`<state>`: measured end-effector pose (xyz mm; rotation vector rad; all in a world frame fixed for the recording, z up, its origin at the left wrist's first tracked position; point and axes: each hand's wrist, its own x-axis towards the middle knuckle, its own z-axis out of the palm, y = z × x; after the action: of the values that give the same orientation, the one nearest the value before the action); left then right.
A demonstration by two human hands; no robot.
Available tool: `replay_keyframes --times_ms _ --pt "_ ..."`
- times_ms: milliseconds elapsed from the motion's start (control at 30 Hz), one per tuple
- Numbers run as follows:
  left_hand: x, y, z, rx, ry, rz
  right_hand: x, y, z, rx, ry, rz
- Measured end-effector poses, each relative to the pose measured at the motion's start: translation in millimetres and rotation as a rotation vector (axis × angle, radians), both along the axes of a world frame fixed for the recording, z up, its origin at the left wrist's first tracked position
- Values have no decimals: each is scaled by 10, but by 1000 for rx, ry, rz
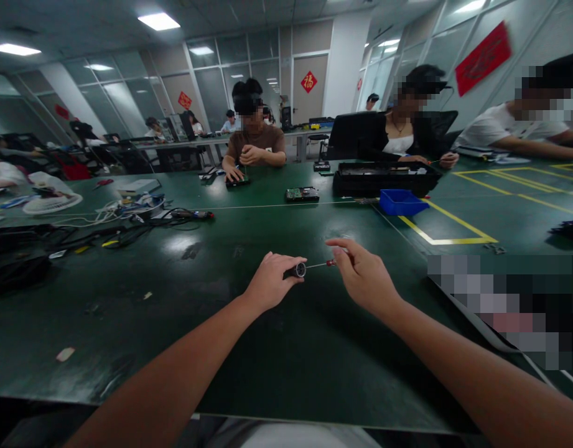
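Over the green table, my left hand [271, 280] is wrapped round a small dark cylinder [300, 270], whose round end with a pale rim faces the camera. To its right, my right hand [363, 274] is closed on a screwdriver [331, 263] with a red handle, most of which the fingers hide. The thin metal shaft points left, its tip at or very near the rim of the cylinder; whether they touch I cannot tell. My right index finger is stretched out above the handle.
A blue bin [402, 203] and a long black case [384, 179] stand beyond my right hand. A circuit-board device [302, 194] lies ahead. Cables [150, 224] and a white fan-like part [51, 202] are at the left. People work across the table.
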<state>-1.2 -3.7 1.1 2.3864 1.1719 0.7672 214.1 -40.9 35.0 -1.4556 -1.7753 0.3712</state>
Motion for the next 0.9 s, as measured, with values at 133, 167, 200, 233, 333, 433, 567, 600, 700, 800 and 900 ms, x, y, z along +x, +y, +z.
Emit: replay_keyframes --times_ms 133,167,200,233,333,433,567,600,700,800,900 --pt "4 -1 11 9 -8 17 8 -3 -28 -2 90 59" --pt "5 -1 15 12 -8 25 12 -3 -35 -2 103 63" --pt "7 -1 19 14 -5 29 16 -2 -43 -6 110 63" --pt "8 -1 21 14 1 28 17 -3 -52 -12 111 58" --pt "7 4 14 13 12 28 8 -8 -89 2 151 38" --pt "-1 9 3 24 9 52 -18 2 -140 32 292 45" --pt "-11 -1 35 67 9 38 -20 99 -191 -28 610 86" --pt "-12 -4 50 91 16 25 -7 139 -199 -61 741 81" --pt "-19 0 82 120 74 9 53 260 -224 -251 1054 74" --pt "-34 24 82 64 125 30 94 322 -260 -243 1063 -1" --pt "-50 44 71 48 114 40 90 312 -302 -201 953 14"
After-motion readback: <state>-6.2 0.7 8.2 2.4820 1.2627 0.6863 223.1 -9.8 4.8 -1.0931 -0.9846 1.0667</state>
